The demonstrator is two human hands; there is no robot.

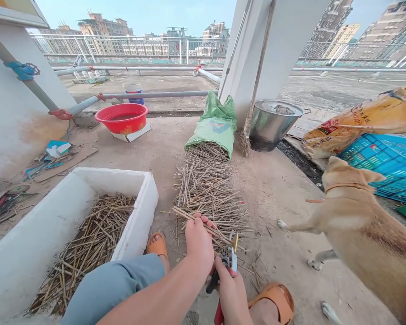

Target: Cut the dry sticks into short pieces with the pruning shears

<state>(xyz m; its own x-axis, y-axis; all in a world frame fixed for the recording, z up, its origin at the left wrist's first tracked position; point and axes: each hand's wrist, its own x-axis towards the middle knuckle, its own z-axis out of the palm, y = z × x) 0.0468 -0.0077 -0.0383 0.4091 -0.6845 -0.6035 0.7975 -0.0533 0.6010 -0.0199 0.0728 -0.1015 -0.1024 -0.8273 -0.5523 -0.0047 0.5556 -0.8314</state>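
Observation:
My left hand [199, 243] is closed around a small bundle of dry sticks [189, 217] that points up and left. My right hand [230, 293] grips red-handled pruning shears [228, 262], whose blades sit at the near end of that bundle. Both hands hover over a loose pile of cut sticks [208, 189] on the concrete floor. A white foam box [140, 212] at my left holds more cut stick pieces [88, 246]. My knee in grey-blue trousers and my feet in orange sandals show at the bottom.
A tan dog [358, 230] stands close on the right, facing away. A green sack [214, 126] spills sticks behind the pile. Farther back are a metal pot [272, 124], a broom, a red basin [122, 118], a blue crate [389, 164], a yellow sack and tools at left.

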